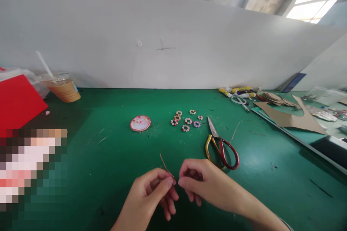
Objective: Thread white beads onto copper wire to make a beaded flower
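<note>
My left hand (155,191) pinches a thin reddish-brown cord (163,161) between thumb and forefinger; one end of it sticks up and away from me. Small beads may sit at the fingertips, too small to tell. Just to the right, my right hand (199,180) is closed in a pinch, its fingertips close to the left ones; what it holds, if anything, does not show. Beyond the hands lie several small beaded rings (188,121) and a round dish with a red rim (140,123). Scissors (216,137) with one gold and one red handle lie past my right hand, blades pointing away.
A plastic cup with a straw (63,88) and a red sheet (20,103) stand at the left. Markers (238,90), light-coloured scissors (239,101) and cut cardboard (290,115) lie at the back right. A white partition (114,36) borders the green table (108,162).
</note>
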`<control>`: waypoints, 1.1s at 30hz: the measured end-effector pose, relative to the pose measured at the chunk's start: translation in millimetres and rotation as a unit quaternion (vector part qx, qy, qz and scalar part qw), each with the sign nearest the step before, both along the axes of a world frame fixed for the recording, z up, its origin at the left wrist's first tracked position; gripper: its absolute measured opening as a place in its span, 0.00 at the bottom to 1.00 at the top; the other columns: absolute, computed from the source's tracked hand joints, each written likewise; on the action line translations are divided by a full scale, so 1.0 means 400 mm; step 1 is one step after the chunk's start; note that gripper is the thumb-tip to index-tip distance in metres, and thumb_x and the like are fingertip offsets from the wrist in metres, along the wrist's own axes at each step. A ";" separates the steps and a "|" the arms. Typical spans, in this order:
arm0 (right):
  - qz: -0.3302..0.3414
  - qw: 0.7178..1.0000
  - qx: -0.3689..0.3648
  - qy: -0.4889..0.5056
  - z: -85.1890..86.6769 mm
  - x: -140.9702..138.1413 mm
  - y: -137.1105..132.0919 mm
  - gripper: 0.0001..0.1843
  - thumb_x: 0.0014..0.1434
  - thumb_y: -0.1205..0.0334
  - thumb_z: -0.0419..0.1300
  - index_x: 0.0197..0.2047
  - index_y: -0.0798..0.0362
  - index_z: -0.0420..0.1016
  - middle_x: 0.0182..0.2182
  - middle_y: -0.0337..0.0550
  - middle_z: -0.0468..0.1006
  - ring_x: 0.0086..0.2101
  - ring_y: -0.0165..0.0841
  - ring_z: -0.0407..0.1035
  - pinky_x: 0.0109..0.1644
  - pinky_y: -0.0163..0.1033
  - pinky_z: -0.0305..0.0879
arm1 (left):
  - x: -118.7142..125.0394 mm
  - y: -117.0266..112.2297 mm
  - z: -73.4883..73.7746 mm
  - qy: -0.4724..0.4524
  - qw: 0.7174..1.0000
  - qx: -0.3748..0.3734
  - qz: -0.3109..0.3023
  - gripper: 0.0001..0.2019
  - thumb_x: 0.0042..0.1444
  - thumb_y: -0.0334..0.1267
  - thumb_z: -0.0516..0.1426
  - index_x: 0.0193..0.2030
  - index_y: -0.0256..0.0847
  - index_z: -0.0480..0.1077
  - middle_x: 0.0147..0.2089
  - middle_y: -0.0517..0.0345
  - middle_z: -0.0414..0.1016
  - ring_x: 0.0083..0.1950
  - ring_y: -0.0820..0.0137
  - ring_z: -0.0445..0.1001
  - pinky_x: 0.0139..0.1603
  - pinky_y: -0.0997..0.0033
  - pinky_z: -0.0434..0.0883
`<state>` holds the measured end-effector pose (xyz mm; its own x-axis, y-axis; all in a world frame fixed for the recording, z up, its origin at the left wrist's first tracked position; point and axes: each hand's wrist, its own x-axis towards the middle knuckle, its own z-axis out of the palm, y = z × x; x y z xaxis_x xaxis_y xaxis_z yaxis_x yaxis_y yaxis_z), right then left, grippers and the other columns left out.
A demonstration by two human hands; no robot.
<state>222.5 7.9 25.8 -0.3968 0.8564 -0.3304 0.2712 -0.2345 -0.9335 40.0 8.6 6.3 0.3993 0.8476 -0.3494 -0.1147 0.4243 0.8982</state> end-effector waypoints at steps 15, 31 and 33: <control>0.050 0.994 0.096 -0.006 0.012 -0.021 -0.020 0.12 0.56 0.71 0.52 0.23 0.57 0.70 0.18 0.32 0.68 0.21 0.22 0.56 0.24 0.28 0.49 | 0.002 -0.017 -0.012 -0.025 0.999 0.034 -0.012 0.11 0.53 0.43 0.64 0.29 0.36 0.74 0.21 0.61 0.74 0.21 0.74 0.72 0.22 0.77 0.71; 0.040 0.996 -0.041 0.069 -0.015 0.018 0.017 0.24 0.65 0.47 0.51 0.24 0.55 0.63 0.16 0.30 0.56 0.17 0.22 0.48 0.18 0.28 0.44 | 0.002 -0.023 -0.007 -0.034 0.997 -0.026 -0.065 0.14 0.53 0.47 0.63 0.31 0.37 0.72 0.22 0.61 0.73 0.20 0.76 0.70 0.20 0.79 0.66; 0.027 0.995 -0.033 0.092 -0.023 0.011 0.018 0.26 0.65 0.42 0.48 0.23 0.53 0.60 0.16 0.29 0.54 0.17 0.23 0.46 0.18 0.29 0.44 | 0.004 -0.029 -0.012 -0.038 0.995 -0.036 -0.082 0.14 0.53 0.47 0.64 0.32 0.37 0.72 0.22 0.61 0.74 0.20 0.75 0.70 0.19 0.79 0.66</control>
